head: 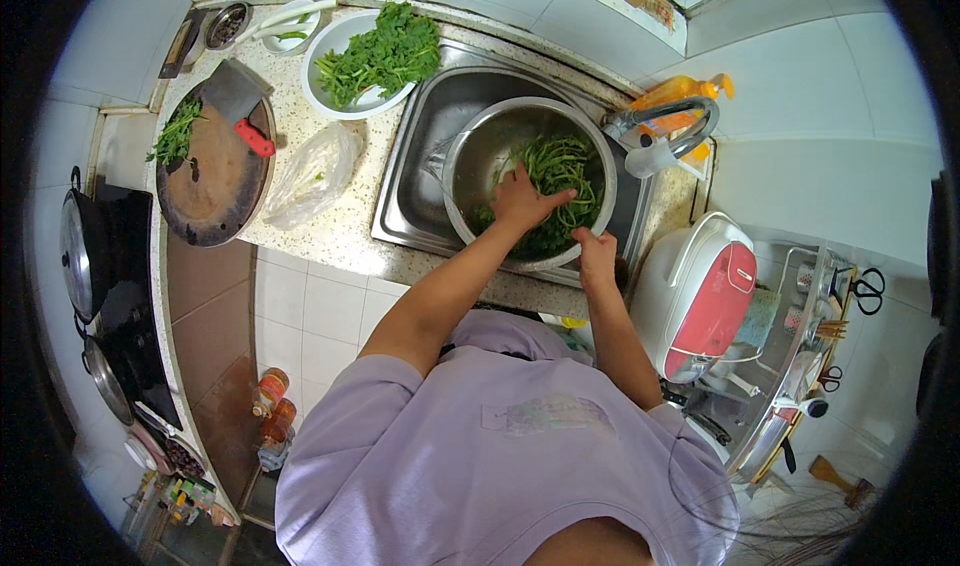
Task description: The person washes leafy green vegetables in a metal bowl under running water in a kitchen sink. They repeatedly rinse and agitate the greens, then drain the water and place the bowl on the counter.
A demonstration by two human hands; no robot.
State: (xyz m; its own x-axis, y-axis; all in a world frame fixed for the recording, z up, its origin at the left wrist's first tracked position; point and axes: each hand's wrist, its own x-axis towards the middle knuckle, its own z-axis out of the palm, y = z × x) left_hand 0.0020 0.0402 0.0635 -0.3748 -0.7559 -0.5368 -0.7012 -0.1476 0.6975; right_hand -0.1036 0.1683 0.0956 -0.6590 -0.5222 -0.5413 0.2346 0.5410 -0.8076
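Observation:
In the stainless-steel sink [426,191] stands a wide metal basin [480,150], with long green leafy stems [559,165] lying in it. My left hand [525,202] reaches into the basin, thumb and fingers spread against the stems. Whether any stem is caught under the fingers is hidden. At the basin's near right side, my right hand [598,255] grips the rim. Just beyond the basin, a chrome faucet [694,108] curves over the sink's right edge. No running water can be made out.
A white bowl [319,78] of leafy greens [386,52] sits left of the sink. Beside it lies a plastic bag [319,172]. A red-handled cleaver [236,93] rests on the round wooden chopping board [214,183]. To the right stands a rice cooker [694,296].

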